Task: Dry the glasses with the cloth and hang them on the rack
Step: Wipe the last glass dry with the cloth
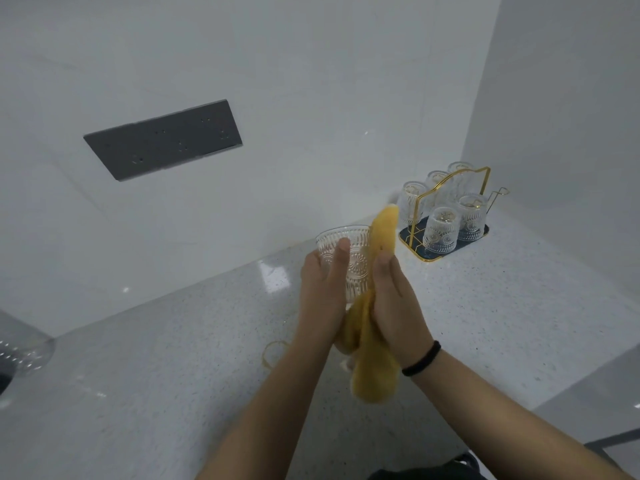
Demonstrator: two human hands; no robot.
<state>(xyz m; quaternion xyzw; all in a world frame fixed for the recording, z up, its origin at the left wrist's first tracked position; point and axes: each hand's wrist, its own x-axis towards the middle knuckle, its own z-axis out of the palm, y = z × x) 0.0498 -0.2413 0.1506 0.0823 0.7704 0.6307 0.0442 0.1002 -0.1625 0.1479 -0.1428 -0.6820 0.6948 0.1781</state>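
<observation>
My left hand [320, 292] grips a clear embossed glass [349, 258], upright, above the counter, thumb across its side. A yellow cloth [375, 341] lies against the glass's right side, its top end sticking up past the rim and its lower end hanging below my hands. My right hand [398, 306] holds the cloth against the glass. At the back right stands a gold wire rack [446, 188] on a dark tray [408, 237]. Several clear glasses [441, 228] hang upside down on it. One peg [498, 195] at the rack's right end is bare.
The speckled grey counter [173, 358] runs to white walls behind and at the right. A dark socket panel [162, 138] sits on the back wall. A clear plastic bottle [24, 348] lies at the far left edge. The counter's front edge drops off at lower right.
</observation>
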